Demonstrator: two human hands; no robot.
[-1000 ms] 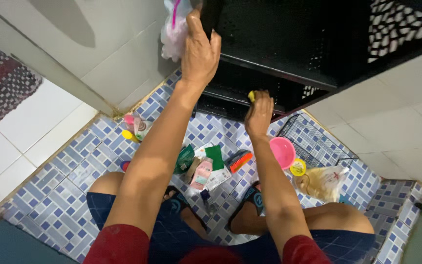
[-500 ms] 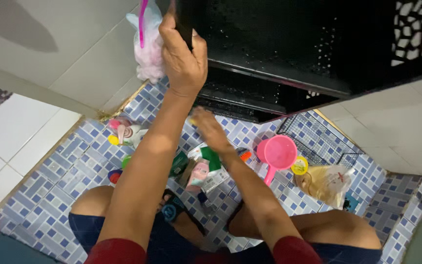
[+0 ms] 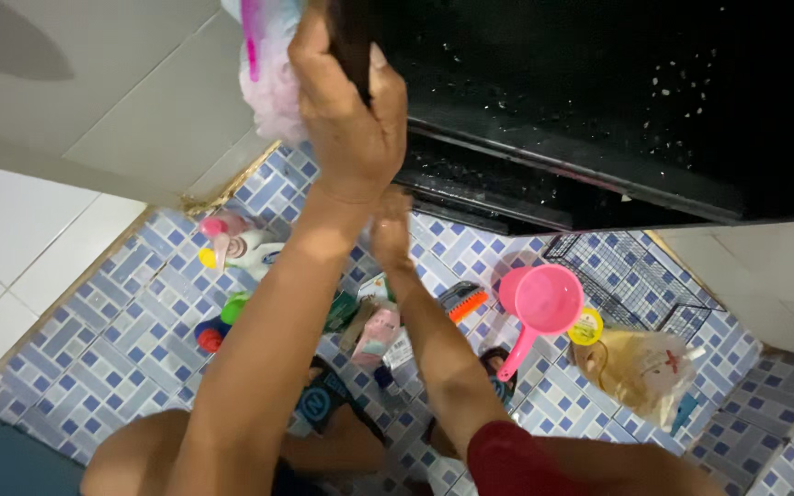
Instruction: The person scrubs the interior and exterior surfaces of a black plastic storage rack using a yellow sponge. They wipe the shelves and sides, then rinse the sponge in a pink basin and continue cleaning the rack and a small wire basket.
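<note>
In the head view, the edge of a black plastic shelf rack [image 3: 581, 110] is gripped by the left hand [image 3: 346, 119], whose fingers are curled tightly around its corner post at the top of the frame. A pale pink mesh sponge in a clear bag [image 3: 268, 78] is seen hanging just beside that hand, against the white tiled wall [image 3: 112, 92]. The right hand [image 3: 390, 230] is held lower, near the rack's bottom shelf; whether its fingers are spread or closed cannot be told. On the blue mosaic floor [image 3: 112, 340] a pink plastic scoop [image 3: 539, 303], a black wire basket [image 3: 636, 280] and a scrubbing brush with orange bristles [image 3: 463, 301] are scattered.
</note>
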